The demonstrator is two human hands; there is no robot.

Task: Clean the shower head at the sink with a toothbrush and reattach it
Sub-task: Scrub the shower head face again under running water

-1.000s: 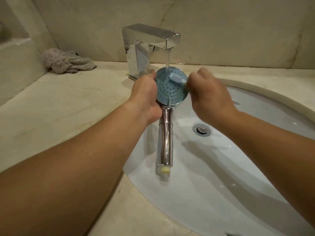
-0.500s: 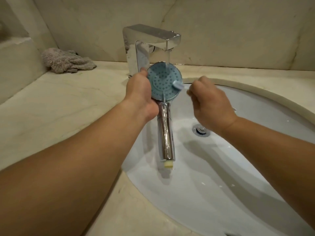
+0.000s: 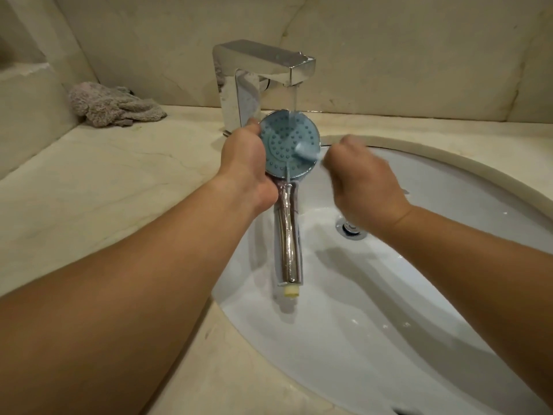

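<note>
The shower head (image 3: 284, 142) has a round blue face with rubber nozzles and a chrome handle (image 3: 288, 235) ending in a yellowish tip. My left hand (image 3: 245, 163) grips it at the neck and left rim, holding it face up over the basin. Water from the faucet (image 3: 263, 73) falls onto the top of the blue face. My right hand (image 3: 362, 187) holds a toothbrush; its pale blue head (image 3: 305, 151) lies on the right part of the face. The brush handle is hidden in my fist.
A white oval sink (image 3: 434, 310) with a chrome drain (image 3: 350, 229) sits in a beige marble counter (image 3: 104, 190). A crumpled grey cloth (image 3: 110, 106) lies at the back left by the wall. A raised marble ledge stands at the far left.
The shower head was lifted slightly and turned under the stream. My right hand slid the brush across the face, first down to the right edge, then back toward the middle.
</note>
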